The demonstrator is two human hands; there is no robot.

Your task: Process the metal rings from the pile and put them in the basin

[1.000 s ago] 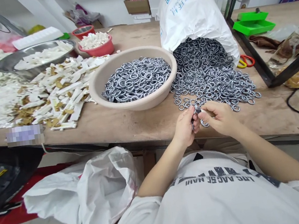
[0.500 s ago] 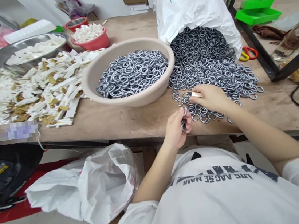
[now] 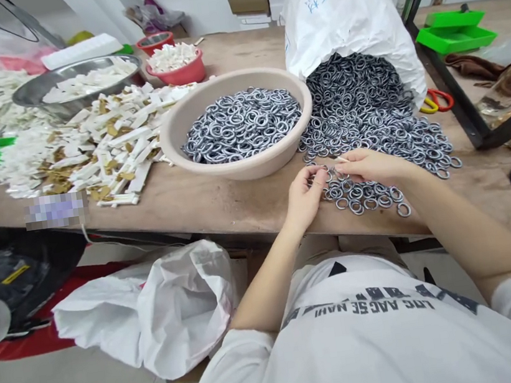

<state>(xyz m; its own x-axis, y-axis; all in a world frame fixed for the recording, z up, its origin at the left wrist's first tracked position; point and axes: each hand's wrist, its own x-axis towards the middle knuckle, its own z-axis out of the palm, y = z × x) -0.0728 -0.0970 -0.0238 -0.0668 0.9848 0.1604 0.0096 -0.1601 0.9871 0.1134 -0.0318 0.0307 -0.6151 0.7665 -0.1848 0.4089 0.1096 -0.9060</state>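
Observation:
My left hand (image 3: 306,196) is closed, its fingertips bent at the near edge of a spread of loose grey rings (image 3: 378,195). A ring shows at those fingertips, partly hidden. Close by on the right, my right hand (image 3: 369,165) pinches a small pale-handled tool (image 3: 342,159); its working end is hidden now. The fingertips of both hands nearly meet over the loose rings. Behind them, a large white sack (image 3: 345,16) lies on its side with grey rings spilling from its mouth. A beige basin (image 3: 238,170) to the left holds many more grey rings.
White strips with brown pieces (image 3: 111,135) are heaped on the left of the table. Behind them stand a steel bowl (image 3: 27,99) and a red bowl (image 3: 188,73). Scissors (image 3: 444,99) and a black metal frame (image 3: 456,108) are at right. A white sack (image 3: 182,314) sits below the edge.
My left hand has moved up and forward from the table edge to the rings, turning knuckles-up. My right hand has shifted slightly; less of its tool shows. The camera view has turned a little left.

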